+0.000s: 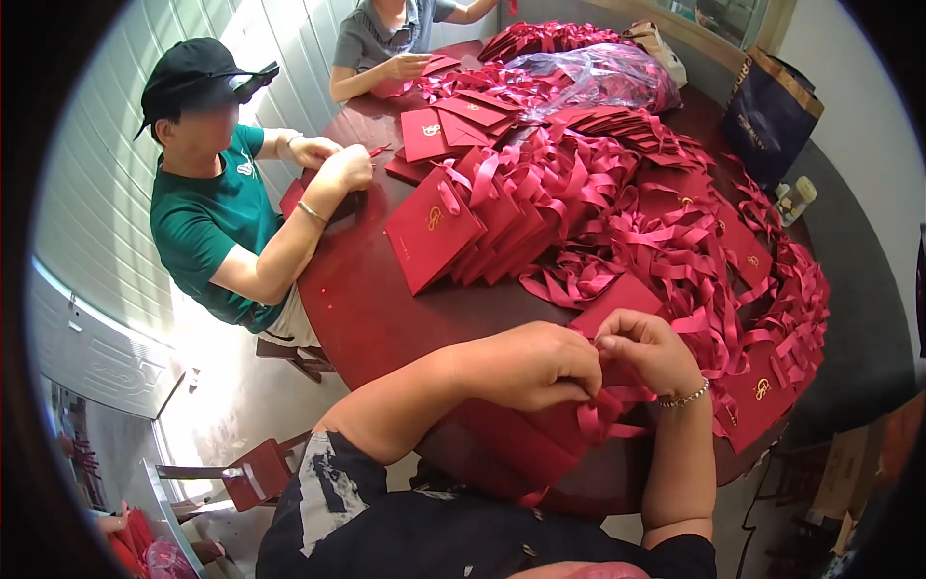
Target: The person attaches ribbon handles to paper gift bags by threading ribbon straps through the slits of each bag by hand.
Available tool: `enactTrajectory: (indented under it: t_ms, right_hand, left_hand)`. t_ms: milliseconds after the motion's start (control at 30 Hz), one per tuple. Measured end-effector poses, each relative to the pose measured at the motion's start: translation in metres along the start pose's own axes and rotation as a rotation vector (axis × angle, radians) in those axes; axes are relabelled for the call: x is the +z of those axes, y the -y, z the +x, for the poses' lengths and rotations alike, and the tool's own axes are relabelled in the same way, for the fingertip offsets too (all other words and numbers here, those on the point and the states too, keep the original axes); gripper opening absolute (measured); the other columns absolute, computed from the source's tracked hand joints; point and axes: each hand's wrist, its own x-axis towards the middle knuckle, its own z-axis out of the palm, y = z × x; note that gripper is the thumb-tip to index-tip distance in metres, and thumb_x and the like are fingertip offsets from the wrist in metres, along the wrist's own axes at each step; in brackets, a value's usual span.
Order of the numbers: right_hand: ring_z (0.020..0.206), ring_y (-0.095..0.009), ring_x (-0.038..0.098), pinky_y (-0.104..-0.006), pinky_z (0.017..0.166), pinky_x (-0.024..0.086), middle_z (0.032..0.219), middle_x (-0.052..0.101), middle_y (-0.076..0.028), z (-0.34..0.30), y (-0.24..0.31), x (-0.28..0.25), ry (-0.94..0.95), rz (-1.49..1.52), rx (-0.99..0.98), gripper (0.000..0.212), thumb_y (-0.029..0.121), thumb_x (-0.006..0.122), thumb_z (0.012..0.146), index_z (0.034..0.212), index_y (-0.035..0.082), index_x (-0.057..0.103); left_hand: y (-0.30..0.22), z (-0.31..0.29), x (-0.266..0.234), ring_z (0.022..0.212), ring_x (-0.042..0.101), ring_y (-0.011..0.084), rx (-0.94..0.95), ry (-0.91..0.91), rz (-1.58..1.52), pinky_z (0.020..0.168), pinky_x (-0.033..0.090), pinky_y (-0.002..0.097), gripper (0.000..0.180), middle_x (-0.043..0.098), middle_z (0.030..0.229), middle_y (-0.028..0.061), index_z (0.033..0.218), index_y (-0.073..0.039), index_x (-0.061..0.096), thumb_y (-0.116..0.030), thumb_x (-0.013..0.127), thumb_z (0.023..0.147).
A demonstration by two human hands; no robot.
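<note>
My left hand (pixel 542 362) reaches across from the left, its fingers curled down in a pinch on a red ribbon (pixel 600 417). Opposite it, my right hand (pixel 648 349) pinches thumb to finger; the two hands nearly touch. Part of the ribbon hangs as a loop just below them. A flat dark red paper bag (pixel 526 439) lies under my hands near the table's front edge, partly covered by my left arm. Another red bag (pixel 622 299) lies just beyond my fingers. The exact point where the fingertips meet the ribbon is hard to make out.
A row of red gift bags (pixel 434 232) and heaped ribbon-handled bags (pixel 685 251) cover much of the round table (pixel 352 280). Clear plastic wrap (pixel 603 72) lies farther back. A co-worker in green (pixel 217 193) and another in grey (pixel 386 43) sit around it. A navy bag (pixel 769 116) stands right.
</note>
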Motion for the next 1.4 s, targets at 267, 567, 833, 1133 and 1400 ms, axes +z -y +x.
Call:
enactTrajectory:
  t_ms: [267,567,833,1133,1400]
  right_hand:
    - [0.066,-0.015,0.066,-0.0246,0.059,0.056,0.090,0.067,-0.011,0.004,0.000,0.010,-0.235,0.484,-0.079,0.007,0.011,0.050,0.103,0.106,0.007,0.054]
    - [0.078,-0.008,0.062,-0.0213,0.068,0.051,0.091,0.066,-0.003,0.000,0.009,0.001,-0.662,-0.201,-0.351,0.011,0.014,0.064,0.098,0.104,0.005,0.063]
    - [0.077,-0.012,0.062,-0.0276,0.072,0.052,0.082,0.065,-0.005,-0.019,0.016,0.020,-0.283,-0.794,-0.217,0.030,0.007,0.080,0.079,0.102,0.000,0.062]
    - [0.050,-0.007,0.056,-0.0184,0.044,0.040,0.075,0.068,-0.006,-0.058,0.052,0.002,-0.187,-0.159,-0.120,0.021,0.002,0.072,0.086,0.107,0.002,0.068]
    - [0.138,-0.041,0.045,-0.0297,0.088,0.056,0.147,0.047,-0.025,-0.029,0.036,-0.022,-0.182,0.513,-0.572,0.054,0.004,0.047,0.096,0.147,-0.009,0.036]
  left_hand:
    - [0.006,0.002,-0.005,0.082,0.065,0.0301,-0.171,-0.036,0.094,0.073,0.052,0.0395,0.011,0.065,0.085,0.0107,0.096,-0.004,0.069,-0.005,0.070,0.085]
    - [0.019,0.002,0.004,0.077,0.071,0.0200,-0.364,-0.141,0.029,0.071,0.054,0.0313,0.013,0.072,0.085,0.0139,0.098,0.002,0.070,-0.004,0.069,0.087]
    - [0.037,0.003,-0.006,0.073,0.061,0.0080,-0.580,-0.330,0.099,0.068,0.051,0.0263,0.009,0.070,0.080,0.0085,0.096,0.004,0.069,-0.001,0.066,0.089]
    - [0.041,-0.006,0.003,0.072,0.063,0.0114,-0.570,-0.323,0.196,0.069,0.052,0.0286,0.010,0.070,0.080,0.0105,0.097,0.003,0.070,-0.002,0.065,0.090]
    - [0.053,-0.008,-0.019,0.094,0.063,0.0128,-0.558,-0.253,-0.071,0.088,0.050,0.0274,0.025,0.070,0.097,0.0061,0.117,0.004,0.065,-0.012,0.055,0.101]
